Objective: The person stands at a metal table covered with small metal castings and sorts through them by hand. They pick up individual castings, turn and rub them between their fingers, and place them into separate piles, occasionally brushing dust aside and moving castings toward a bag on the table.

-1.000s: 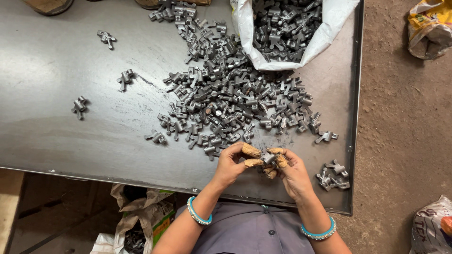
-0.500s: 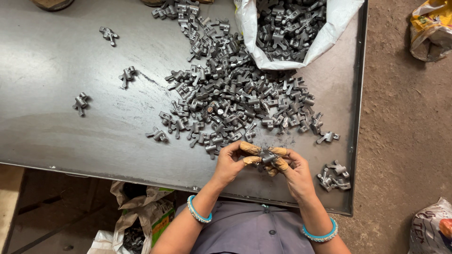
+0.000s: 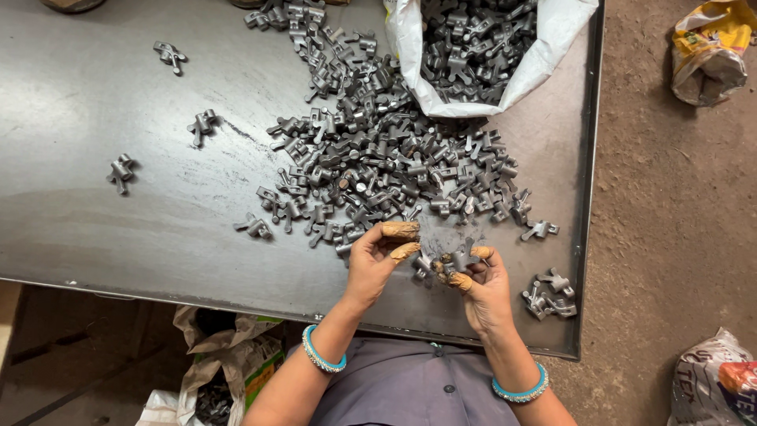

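Slippage looks like the main risk: the small grey forked metal casting (image 3: 460,259) sits pinched in the fingertips of the right hand (image 3: 482,290) just below the middle of the frame, close to the near edge of the dark steel surface (image 3: 118,229), and a loose pinch could drop it over that edge onto the crumpled sacks (image 3: 225,367) at lower left. The left hand (image 3: 372,264) is half curled, its capped thumb and forefinger bent toward a second casting; whether it actually grips anything I cannot tell. Brown finger caps (image 3: 400,230) may also dull the feel of a grip. Sharp corners in the big heap of like castings (image 3: 371,166) at centre could snag a fingertip. Counts: two hands, two turquoise bangles (image 3: 319,355), one open white sack of castings (image 3: 481,51) at top, three lone pieces at upper left (image 3: 203,124), one small cluster (image 3: 550,293) at lower right, heap pieces too many to count.
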